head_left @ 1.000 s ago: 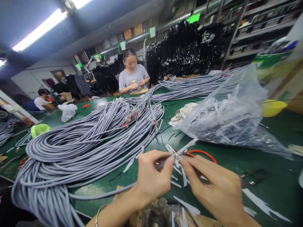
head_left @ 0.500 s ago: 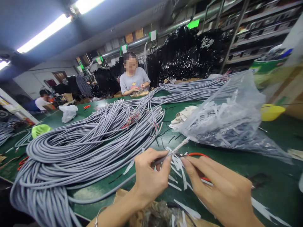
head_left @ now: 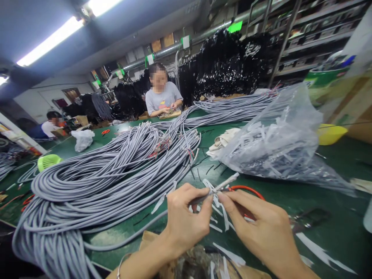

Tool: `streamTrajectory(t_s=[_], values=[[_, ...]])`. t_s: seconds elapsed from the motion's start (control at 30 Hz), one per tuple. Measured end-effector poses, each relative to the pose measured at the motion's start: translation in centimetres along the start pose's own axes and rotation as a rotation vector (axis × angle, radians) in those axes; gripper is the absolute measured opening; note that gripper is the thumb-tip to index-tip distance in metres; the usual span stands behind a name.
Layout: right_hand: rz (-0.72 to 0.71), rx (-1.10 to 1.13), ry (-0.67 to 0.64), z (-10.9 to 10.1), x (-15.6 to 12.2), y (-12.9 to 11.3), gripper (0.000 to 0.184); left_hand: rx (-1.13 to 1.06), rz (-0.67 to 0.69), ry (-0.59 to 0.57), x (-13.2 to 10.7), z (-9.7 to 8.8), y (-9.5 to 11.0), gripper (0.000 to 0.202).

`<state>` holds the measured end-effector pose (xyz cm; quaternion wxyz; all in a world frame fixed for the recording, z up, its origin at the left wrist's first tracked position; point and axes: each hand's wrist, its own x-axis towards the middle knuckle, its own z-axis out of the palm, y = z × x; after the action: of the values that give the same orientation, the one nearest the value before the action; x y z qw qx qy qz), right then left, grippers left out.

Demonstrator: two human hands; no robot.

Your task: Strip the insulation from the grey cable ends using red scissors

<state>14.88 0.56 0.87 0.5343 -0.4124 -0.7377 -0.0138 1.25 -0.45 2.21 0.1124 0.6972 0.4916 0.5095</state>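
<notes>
My left hand point(head_left: 184, 219) pinches a grey cable point(head_left: 124, 241) just behind its stripped end. That end point(head_left: 226, 182) shows silvery braid and points up and to the right. My right hand point(head_left: 258, 228) pinches the same cable end from the right, its fingertips meeting the left thumb. White strips point(head_left: 223, 215) of cut sheath lie under and around both hands on the green table point(head_left: 334, 228). Red-handled scissors point(head_left: 247, 188) lie just behind my right hand.
A big coil of grey cables point(head_left: 95, 182) fills the left of the table. A clear plastic bag point(head_left: 279, 143) of scraps lies at the right, a yellow bowl point(head_left: 329, 133) behind it. One person point(head_left: 162, 97) sits across the table, another point(head_left: 49, 126) far left.
The hands stay joined on the cable end and shift only slightly. The braided tip has tilted a little higher. The view has wobbled a bit.
</notes>
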Motion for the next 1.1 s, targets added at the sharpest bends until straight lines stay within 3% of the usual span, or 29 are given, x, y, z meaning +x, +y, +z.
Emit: streamTrajectory(t_s=[0.17, 0.3, 0.4, 0.6, 0.77, 0.97, 1.1], values=[[0.0, 0.069, 0.037, 0.5, -0.4, 0.1, 0.021, -0.029, -0.102, -0.041, 0.2, -0.1, 0.2, 0.013], [-0.064, -0.001, 0.091, 0.7, -0.3, 0.1, 0.023, 0.017, -0.033, -0.001, 0.4, -0.1, 0.1, 0.012], [-0.08, -0.074, 0.039, 0.5, 0.0, 0.1, 0.027, 0.039, 0.019, 0.022, 0.4, -0.1, -0.3, 0.012], [-0.191, -0.212, 0.143, -0.2, 0.2, 0.5, 0.02, 0.031, 0.02, 0.049, 0.1, 0.0, -0.6, 0.011], [-0.233, -0.236, 0.122, -0.3, 0.1, 0.5, 0.022, 0.062, 0.057, 0.042, 0.0, -0.1, -0.3, 0.012], [-0.21, -0.217, 0.094, -0.2, 0.0, 0.3, 0.026, 0.089, 0.097, 0.042, 0.1, 0.0, -0.3, 0.011], [-0.079, -0.117, 0.047, 0.0, 0.2, 0.2, 0.031, 0.095, 0.139, 0.064, -0.1, 0.1, -0.4, 0.011]])
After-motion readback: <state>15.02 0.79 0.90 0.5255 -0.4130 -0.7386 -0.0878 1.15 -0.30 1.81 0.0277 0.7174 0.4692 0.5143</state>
